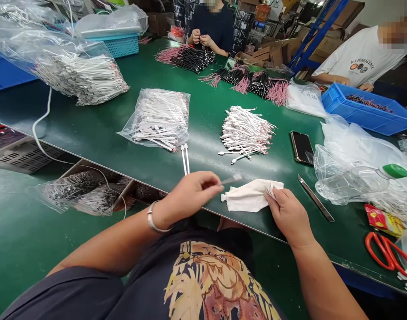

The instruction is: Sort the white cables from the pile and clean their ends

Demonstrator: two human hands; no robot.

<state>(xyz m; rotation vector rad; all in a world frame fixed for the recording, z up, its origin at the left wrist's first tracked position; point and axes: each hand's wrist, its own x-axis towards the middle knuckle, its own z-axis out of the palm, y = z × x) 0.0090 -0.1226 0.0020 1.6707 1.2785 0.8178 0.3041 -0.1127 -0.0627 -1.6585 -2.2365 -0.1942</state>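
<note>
My left hand [190, 193] is pinched shut on one end of a thin white cable piece [232, 179], held just above the table's near edge. My right hand [288, 213] grips a bunched white cloth [248, 198] that rests on the green table [97, 129]. The cable's free end points toward the cloth. Two more white cable pieces [185, 159] lie side by side just beyond my left hand. A loose heap of the same white cables [245, 131] sits farther back, and a clear bag full of them [158, 118] lies to its left.
A black phone [301, 147], metal tweezers [315, 198], a clear bottle with green cap [357, 180] among plastic bags, and red scissors [388, 253] lie at the right. A blue tray [366, 118] and two other people sit at the far side with black-and-pink cable bundles [250, 82].
</note>
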